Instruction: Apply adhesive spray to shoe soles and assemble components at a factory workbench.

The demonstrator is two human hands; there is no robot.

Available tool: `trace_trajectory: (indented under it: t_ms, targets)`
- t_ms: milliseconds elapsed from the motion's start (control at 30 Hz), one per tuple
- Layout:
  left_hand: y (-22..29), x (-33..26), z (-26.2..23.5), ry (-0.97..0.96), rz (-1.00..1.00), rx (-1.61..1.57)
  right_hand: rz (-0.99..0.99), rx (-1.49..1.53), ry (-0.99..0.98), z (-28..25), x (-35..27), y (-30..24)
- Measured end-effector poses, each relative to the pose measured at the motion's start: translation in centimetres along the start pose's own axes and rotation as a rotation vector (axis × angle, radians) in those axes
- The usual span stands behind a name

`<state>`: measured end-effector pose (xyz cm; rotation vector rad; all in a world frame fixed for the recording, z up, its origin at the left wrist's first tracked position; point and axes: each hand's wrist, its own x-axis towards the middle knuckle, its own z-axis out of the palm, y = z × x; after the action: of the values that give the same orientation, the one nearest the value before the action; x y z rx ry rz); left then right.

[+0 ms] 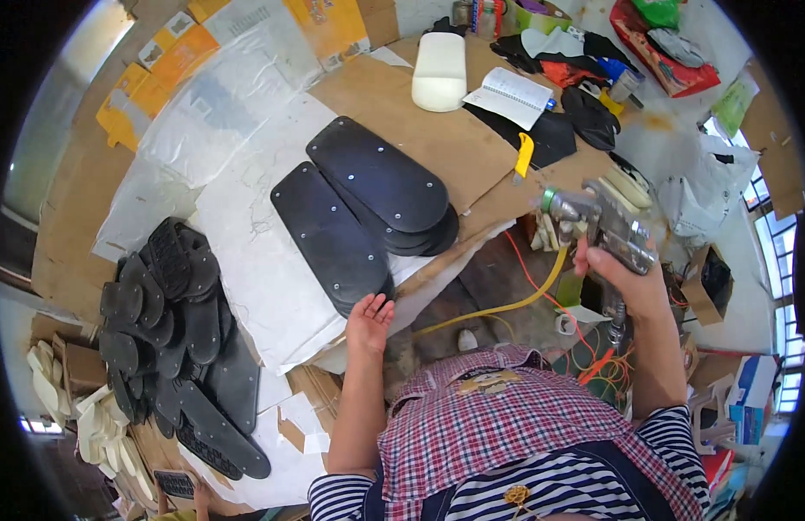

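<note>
My right hand (626,276) is wrapped round the grip of a metal spray gun (620,230). A yellow hose (528,301) runs from below the gun down toward the floor, and the nozzle points left. Palm up and empty, my left hand (369,323) has its fingers stretched out at the near end of a black rounded padded panel (329,227) dotted with metal studs. Whether the fingertips touch it or only hover there, I cannot tell. Beside it lies a second stack of like panels (381,169), slightly fanned out.
Many black padded pieces (172,304) are heaped at the left. A co-worker's hands (201,497) hold a black ribbed piece at the lower left. A yellow utility knife (524,154), an open notebook (511,95) and a cream foam pad (440,74) lie on the far table.
</note>
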<state>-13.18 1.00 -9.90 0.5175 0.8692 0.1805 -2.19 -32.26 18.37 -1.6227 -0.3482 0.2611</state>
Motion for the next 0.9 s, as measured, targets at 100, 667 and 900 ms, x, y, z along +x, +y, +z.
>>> trace_trajectory:
  t_ms: [100,667,900]
  targets:
    - [-0.2,0.5,0.0,0.054,-0.01,-0.01,0.041,0.006,-0.204,-2.2,-1.9,0.4]
    - [-5.7,4.3,13.1,-0.138,-0.136,-0.037,0.146,-0.114,-0.162,-6.7,-4.2,-0.8]
    - [-6.9,6.3,18.2,-0.099,-0.093,-0.478,0.037,-0.072,-0.135,-5.5,-2.2,-0.5]
